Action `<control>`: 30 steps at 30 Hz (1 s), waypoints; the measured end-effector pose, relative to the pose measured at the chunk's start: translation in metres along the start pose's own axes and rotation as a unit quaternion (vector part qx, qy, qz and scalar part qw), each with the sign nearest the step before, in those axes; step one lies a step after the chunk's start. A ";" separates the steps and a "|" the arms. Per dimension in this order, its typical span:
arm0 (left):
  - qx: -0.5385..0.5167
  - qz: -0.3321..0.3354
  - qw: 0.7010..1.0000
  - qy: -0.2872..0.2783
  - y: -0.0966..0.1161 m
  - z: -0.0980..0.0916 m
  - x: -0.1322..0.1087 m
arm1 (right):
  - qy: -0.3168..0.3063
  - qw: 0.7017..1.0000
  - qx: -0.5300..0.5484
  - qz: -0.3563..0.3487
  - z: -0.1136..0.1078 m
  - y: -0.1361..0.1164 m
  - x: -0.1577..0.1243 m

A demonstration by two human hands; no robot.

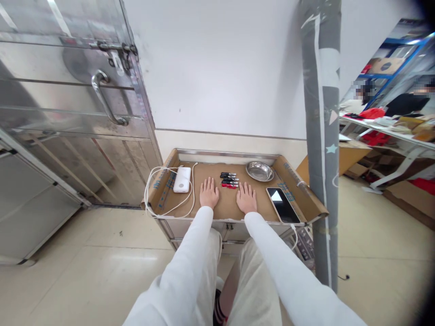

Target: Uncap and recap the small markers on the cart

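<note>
Your left hand (209, 194) and right hand (247, 199) rest flat, fingers extended and empty, with the pens (229, 182) lying crosswise between them, nearer the right.

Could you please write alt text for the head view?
A person's left hand and right hand lie flat on cardboard, black and red pens between them; a white power bank lies to the left, a metal bowl and phone right.

Metal door (73, 97) with a curved handle (103, 100), star-patterned grey column (322, 158), blue shelving (379, 76), cluttered white table (394, 132)
</note>
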State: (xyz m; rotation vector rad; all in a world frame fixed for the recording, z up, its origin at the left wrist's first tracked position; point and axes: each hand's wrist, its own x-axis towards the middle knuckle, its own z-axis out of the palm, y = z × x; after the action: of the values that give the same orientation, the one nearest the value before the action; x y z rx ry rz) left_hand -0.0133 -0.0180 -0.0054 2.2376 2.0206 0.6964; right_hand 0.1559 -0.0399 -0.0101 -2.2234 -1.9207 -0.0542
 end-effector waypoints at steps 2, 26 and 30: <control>-0.004 0.003 1.000 0.007 0.001 -0.001 -0.001 | 0.017 1.000 0.009 -0.003 0.002 0.000 0.000; -0.082 0.179 0.979 -0.042 0.004 -0.010 0.008 | 0.061 0.984 0.071 -0.151 -0.019 -0.004 0.001; -0.076 0.182 0.980 -0.038 0.006 -0.008 0.011 | 0.067 0.981 0.094 -0.153 -0.018 -0.003 0.003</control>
State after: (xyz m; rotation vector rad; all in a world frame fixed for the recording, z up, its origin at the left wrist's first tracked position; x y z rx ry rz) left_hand -0.0103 -0.0107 0.0063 2.5214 1.4804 0.7467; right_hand 0.1549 -0.0393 0.0083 -1.7462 -2.0803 -0.0635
